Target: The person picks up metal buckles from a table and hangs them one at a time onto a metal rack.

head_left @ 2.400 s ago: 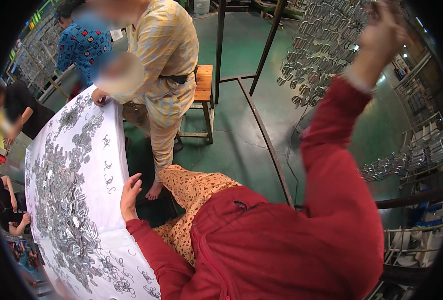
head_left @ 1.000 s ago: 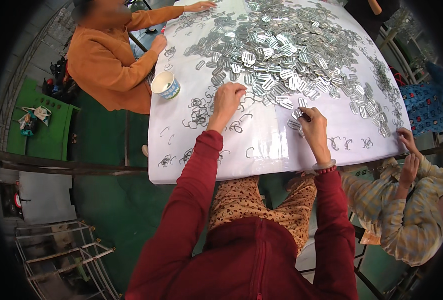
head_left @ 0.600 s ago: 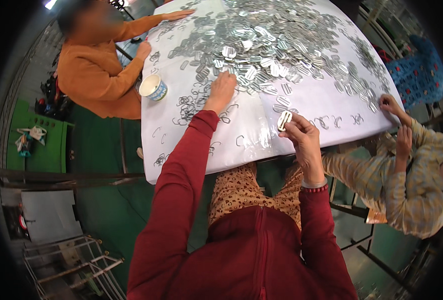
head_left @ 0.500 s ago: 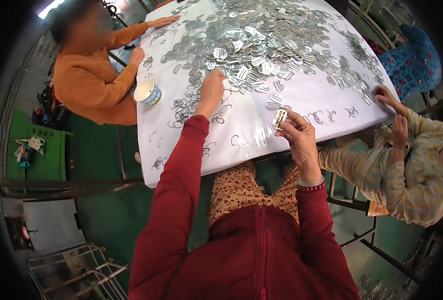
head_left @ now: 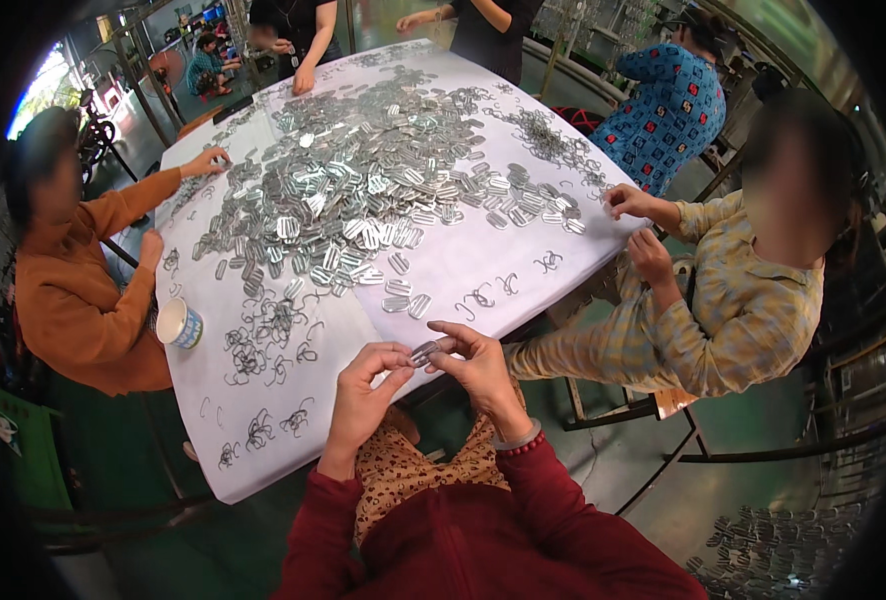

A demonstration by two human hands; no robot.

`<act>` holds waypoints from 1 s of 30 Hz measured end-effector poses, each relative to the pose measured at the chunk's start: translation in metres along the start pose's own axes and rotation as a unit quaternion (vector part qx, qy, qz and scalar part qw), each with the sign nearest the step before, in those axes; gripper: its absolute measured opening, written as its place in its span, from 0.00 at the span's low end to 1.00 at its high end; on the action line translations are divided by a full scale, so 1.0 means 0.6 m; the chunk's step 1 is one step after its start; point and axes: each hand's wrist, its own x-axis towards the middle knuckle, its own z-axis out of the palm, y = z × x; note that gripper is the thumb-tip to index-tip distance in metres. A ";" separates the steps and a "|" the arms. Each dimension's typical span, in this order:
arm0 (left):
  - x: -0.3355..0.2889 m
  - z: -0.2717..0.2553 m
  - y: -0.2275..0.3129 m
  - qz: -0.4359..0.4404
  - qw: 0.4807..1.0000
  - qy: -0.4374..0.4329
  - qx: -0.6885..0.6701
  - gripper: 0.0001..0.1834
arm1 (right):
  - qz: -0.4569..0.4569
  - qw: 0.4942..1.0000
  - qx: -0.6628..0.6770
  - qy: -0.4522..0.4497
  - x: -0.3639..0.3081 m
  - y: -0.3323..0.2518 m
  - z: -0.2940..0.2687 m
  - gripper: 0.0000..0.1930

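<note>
A small oval, slotted metal buckle point(head_left: 424, 353) is pinched between my two hands just over the table's near edge. My left hand point(head_left: 363, 395) grips its left end with thumb and fingertips. My right hand point(head_left: 483, 372) holds the other end, with the index finger stretched out above it. Whether a thin wire hook is also in my fingers is too small to tell. Beyond my hands lie a few loose slotted buckles point(head_left: 398, 303), in front of a broad heap of the same buckles point(head_left: 348, 180). Thin bent wire hooks point(head_left: 263, 338) lie tangled left of my hands.
A white-covered table point(head_left: 363, 335) bears everything. A paper cup point(head_left: 180, 324) stands at its left edge. People sit at the left in an orange top point(head_left: 93, 290) and at the right in a plaid shirt point(head_left: 753, 310); others are at the far side. More wire hooks point(head_left: 483, 298) lie right.
My left hand has come back from the heap to meet my right hand at the buckle. The view has shifted, showing more of the far side and its people.
</note>
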 end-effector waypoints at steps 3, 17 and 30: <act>0.001 0.023 0.025 0.081 0.982 0.021 0.171 0.04 | -0.012 0.999 -0.042 0.019 -0.015 -0.003 0.013 0.17; -0.012 -0.004 0.000 -0.069 0.997 0.009 -0.041 0.05 | 0.006 0.987 -0.146 -0.072 -0.033 -0.030 0.025 0.13; -0.066 -0.024 0.014 -0.063 0.991 0.054 -0.107 0.05 | -0.373 0.689 -0.617 -0.073 0.219 0.095 -0.048 0.11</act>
